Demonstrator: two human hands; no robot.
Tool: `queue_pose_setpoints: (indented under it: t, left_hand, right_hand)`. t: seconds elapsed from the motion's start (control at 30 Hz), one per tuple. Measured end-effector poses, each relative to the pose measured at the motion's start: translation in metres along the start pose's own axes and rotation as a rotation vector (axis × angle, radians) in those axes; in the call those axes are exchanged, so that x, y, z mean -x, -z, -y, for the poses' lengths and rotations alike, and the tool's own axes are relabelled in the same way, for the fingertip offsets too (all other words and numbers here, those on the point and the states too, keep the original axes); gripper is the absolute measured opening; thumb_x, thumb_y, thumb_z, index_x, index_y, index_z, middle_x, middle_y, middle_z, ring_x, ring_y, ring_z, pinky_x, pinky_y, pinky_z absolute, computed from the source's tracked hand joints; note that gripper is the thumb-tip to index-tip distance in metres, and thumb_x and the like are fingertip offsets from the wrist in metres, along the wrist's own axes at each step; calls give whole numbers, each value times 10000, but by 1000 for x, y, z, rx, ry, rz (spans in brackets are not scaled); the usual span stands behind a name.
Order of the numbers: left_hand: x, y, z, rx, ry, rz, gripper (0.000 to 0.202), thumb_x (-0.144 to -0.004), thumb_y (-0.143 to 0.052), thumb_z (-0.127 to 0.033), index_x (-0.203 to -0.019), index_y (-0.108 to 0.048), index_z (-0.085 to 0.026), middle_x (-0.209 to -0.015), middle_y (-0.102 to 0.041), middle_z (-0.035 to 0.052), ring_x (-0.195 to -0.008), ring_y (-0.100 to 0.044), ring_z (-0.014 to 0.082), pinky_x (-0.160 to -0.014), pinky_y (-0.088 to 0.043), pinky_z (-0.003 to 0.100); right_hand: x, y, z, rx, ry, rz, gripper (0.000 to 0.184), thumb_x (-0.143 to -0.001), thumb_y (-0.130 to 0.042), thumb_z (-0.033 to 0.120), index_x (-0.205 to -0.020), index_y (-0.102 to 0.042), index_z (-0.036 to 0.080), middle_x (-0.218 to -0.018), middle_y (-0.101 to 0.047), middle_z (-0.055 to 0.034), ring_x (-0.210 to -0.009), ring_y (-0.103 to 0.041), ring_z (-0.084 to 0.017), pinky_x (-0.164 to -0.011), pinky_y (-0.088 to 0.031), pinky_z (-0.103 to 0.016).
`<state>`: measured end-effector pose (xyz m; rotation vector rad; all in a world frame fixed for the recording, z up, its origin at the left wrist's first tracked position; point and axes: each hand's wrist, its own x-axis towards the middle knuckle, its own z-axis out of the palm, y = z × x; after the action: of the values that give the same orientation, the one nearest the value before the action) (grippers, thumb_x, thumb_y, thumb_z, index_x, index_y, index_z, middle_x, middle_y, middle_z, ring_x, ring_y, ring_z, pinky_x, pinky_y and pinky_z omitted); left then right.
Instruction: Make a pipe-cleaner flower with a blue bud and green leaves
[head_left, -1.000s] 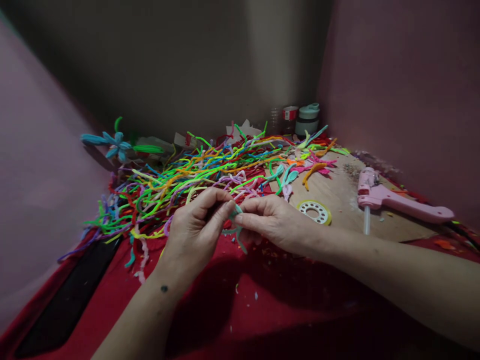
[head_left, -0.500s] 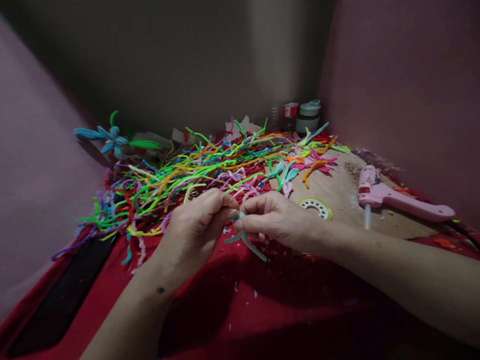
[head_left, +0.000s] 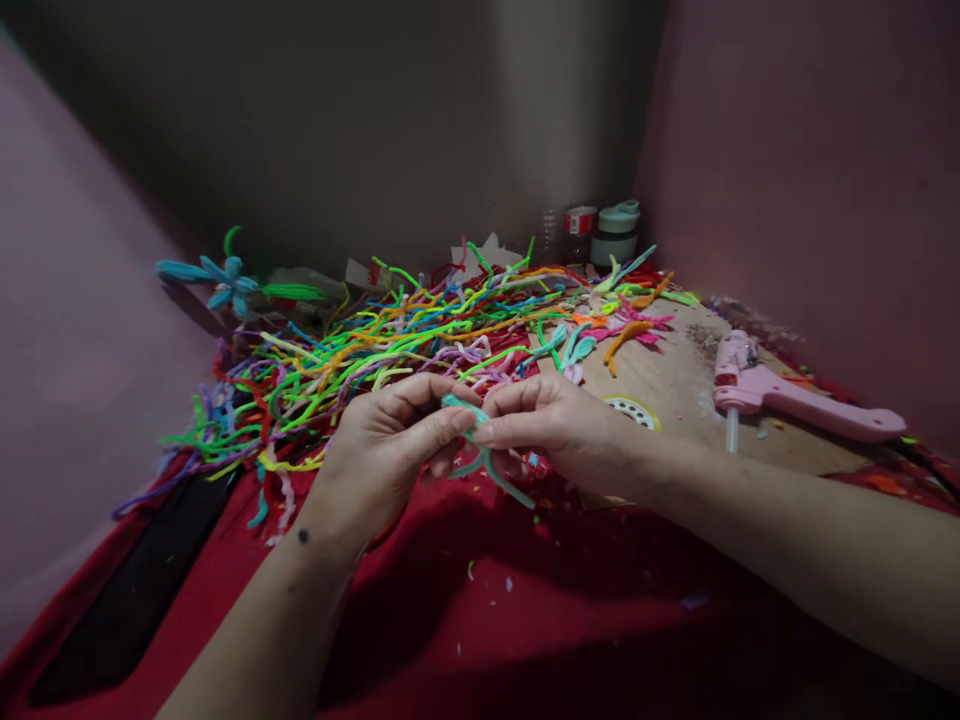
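Observation:
My left hand (head_left: 382,445) and my right hand (head_left: 559,425) meet over the red cloth (head_left: 480,600), and both pinch a teal pipe cleaner (head_left: 487,462). Its bent part shows between the fingertips, and two loose ends hang down and to the right below them. Just behind my hands lies a big heap of colourful pipe cleaners (head_left: 375,345).
A pink glue gun (head_left: 795,400) lies on the wooden board (head_left: 675,380) at the right, near a round yellow-rimmed disc (head_left: 634,408). A blue pipe-cleaner flower (head_left: 225,280) sits at the back left. Small jars (head_left: 611,232) stand in the far corner by the wall.
Both hands have kept hold of the teal pipe cleaner and turned it; a loop now shows above the fingertips and the loose ends stick out further to the right.

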<state>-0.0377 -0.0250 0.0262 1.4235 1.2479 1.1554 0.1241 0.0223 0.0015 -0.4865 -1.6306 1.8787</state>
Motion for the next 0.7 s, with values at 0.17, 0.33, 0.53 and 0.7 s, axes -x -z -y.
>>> queue_pose_setpoints:
  t: [0.17,0.33,0.53,0.7]
  left_hand:
    - [-2,0,-1,74,54,-94,165,-780,-642,-302,-880,-582,-185,-607,-547,-41,-401,-425,34,-355,-326,134]
    - [-1,-4,3,19,138,-46,183,-760,-646,-329,-785,-574,-162,-607,-566,-28,-368,-451,50,-297,-317,138]
    - [1,-17,-1,-117,160,-57,153,-762,-600,-292,-708,-528,-168,-505,-548,-28,-380,-506,113,-308,-397,195]
    - [0,-22,3,-343,54,-198,56,-760,-550,-237,-749,-549,-182,-465,-523,-53,-374,-464,93,-369,-365,186]
  right_hand:
    - [-2,0,2,70,5,-159,186,-732,-558,178,-550,-548,138,-471,-490,35,-435,-415,-68,-470,-329,-218]
    - [-3,-3,1,294,131,-289,151,-750,-503,138,-634,-600,135,-555,-518,31,-515,-443,-76,-513,-345,-213]
    - [2,-7,-8,629,240,-325,183,-773,-440,101,-737,-613,149,-699,-601,2,-656,-525,-106,-621,-374,-231]
    - [4,-11,-3,628,211,-327,169,-794,-447,142,-661,-552,154,-628,-525,21,-592,-456,-91,-571,-339,-225]
